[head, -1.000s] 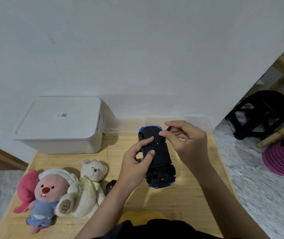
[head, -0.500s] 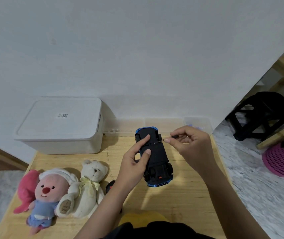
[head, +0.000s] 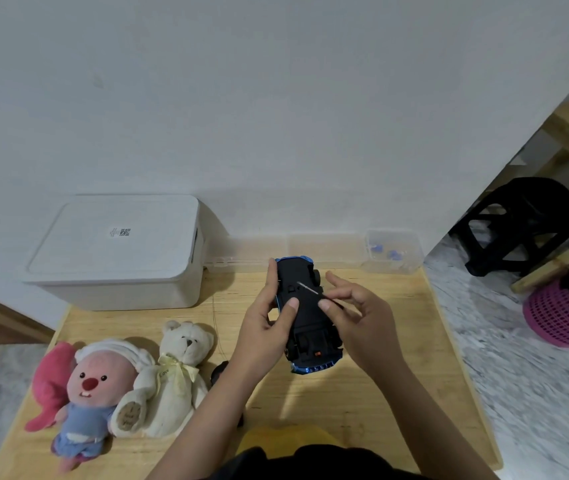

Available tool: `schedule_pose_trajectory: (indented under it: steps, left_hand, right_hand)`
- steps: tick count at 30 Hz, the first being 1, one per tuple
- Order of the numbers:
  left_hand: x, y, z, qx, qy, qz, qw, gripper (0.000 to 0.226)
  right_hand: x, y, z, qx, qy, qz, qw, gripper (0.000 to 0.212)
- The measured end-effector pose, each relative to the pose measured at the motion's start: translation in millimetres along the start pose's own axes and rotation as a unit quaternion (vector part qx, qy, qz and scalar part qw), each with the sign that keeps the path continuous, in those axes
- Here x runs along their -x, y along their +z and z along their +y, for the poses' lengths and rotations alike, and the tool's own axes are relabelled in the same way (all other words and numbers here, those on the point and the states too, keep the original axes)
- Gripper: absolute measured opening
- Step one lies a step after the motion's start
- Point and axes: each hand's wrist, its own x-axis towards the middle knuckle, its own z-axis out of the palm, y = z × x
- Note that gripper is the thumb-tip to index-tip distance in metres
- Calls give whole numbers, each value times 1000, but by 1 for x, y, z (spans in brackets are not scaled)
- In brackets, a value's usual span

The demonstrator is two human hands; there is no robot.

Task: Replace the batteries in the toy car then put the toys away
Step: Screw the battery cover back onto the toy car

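Observation:
A blue toy car [head: 305, 320] is held upside down above the wooden table [head: 397, 375], its black underside facing me. My left hand [head: 269, 323] grips the car's left side, thumb pressed on the underside. My right hand [head: 355, 317] pinches a thin screwdriver [head: 309, 289], whose metal tip rests on the underside near the car's far end. A pink plush [head: 92, 386] and a cream teddy bear [head: 175, 372] lie at the table's left front. A small black object [head: 219, 372], partly hidden by my left forearm, lies beside the bear.
A lidded white storage box [head: 117, 251] stands at the back left. A clear compartment box [head: 392, 251] with small blue parts runs along the wall. To the right, on the floor, are a black stool [head: 522, 223] and a pink basket [head: 560, 313].
The car has tilted and shifted slightly left in my left hand. My right hand has drawn back to the right and lowered, with the screwdriver's tip now lying across the underside.

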Motion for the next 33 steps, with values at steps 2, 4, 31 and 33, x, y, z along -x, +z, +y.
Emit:
schedule_pose_trajectory:
  steps: [2, 4, 31, 33]
  left_hand:
    - [0, 0, -1, -2, -9, 4, 1000, 73]
    - [0, 0, -3, 7, -32, 9, 999, 75]
    - [-8, -11, -19, 116, -58, -91, 987, 74]
    - [-9, -11, -22, 85, -66, -76, 991, 75]
  right_hand:
    - [2, 6, 3, -38, 11, 0, 999, 15]
    - [2, 10, 7, -49, 13, 5, 999, 12]
    - [-7, 16, 39, -217, 91, -9, 972, 15]
    - [-6, 15, 43, -185, 83, -1, 979, 15]
